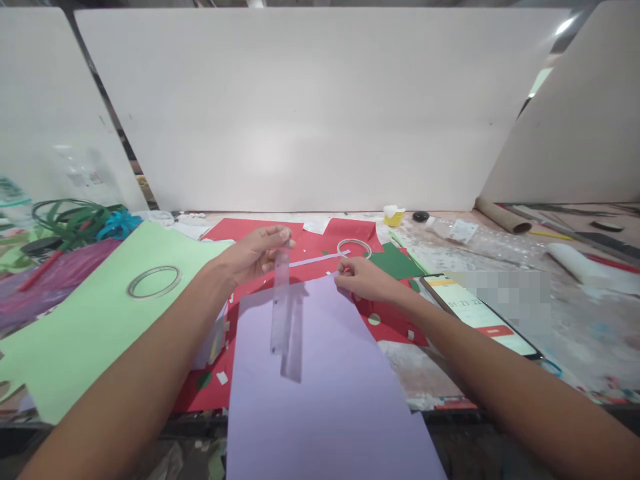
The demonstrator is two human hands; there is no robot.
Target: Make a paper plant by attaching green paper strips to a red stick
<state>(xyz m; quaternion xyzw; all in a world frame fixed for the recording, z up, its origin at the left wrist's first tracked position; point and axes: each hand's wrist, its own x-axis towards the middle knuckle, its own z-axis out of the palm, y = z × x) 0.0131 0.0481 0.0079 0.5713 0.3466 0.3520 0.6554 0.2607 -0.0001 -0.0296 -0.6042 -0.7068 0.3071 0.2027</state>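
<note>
A clear ruler (281, 303) hangs from the pinched fingers of my left hand (260, 253), casting a shadow on the purple paper (320, 387) below it. That large sheet stretches toward me past the table's front edge. At its far right corner, my right hand (367, 277) pinches the paper between thumb and fingers. Just beyond lies a thin purple strip (317, 259) on red paper (250, 230). A roll of narrow tape (354, 241) rests by the strip's right end, behind my right hand.
Left, a light green sheet (100, 320) carries another tape roll (153, 282); green ribbons (75, 217) lie behind. Right, a phone (480, 313) shows a timer. Farther back are a yellow tub (394, 215), a cardboard tube (503, 215) and a white upright panel (320, 107).
</note>
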